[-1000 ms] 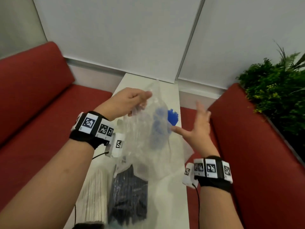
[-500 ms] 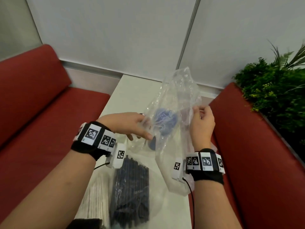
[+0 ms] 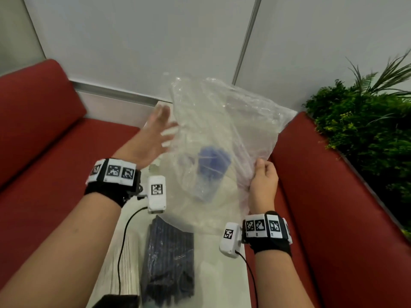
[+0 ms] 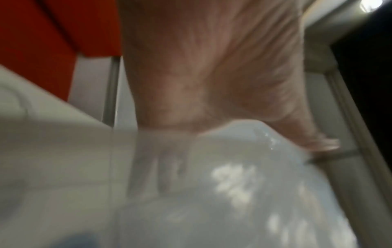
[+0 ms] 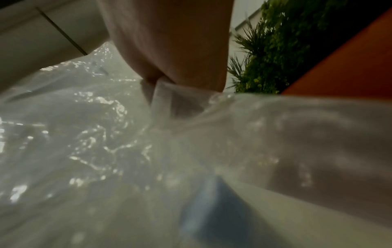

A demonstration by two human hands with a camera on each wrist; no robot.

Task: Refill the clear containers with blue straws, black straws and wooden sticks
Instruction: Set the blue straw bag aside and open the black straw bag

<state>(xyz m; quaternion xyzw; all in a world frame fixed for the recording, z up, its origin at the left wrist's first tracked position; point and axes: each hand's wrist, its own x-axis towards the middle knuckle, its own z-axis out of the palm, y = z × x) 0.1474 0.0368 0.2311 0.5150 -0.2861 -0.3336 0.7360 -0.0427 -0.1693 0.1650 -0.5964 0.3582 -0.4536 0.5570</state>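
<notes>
A large clear plastic bag (image 3: 224, 121) is held up over the narrow white table (image 3: 222, 274). My right hand (image 3: 263, 174) pinches the bag's right edge; the right wrist view shows the film (image 5: 148, 142) bunched at its fingers. My left hand (image 3: 155, 134) is spread flat against the bag's left side, fingers straight, blurred. Behind the film stands a clear container of blue straws (image 3: 211, 167). A bag of black straws (image 3: 169, 263) lies on the near table, with pale wooden sticks (image 3: 131, 258) to its left.
Red sofa seats (image 3: 55, 152) flank the table on both sides. A green plant (image 3: 367, 130) stands at the right behind the right sofa (image 3: 333, 196). A grey wall closes off the table's far end. Wrist camera cables trail over the table.
The bag has been lifted higher and spread wider. My left hand let go near the container and moved up and away, now flat on the bag's left side. My right hand keeps its pinch.
</notes>
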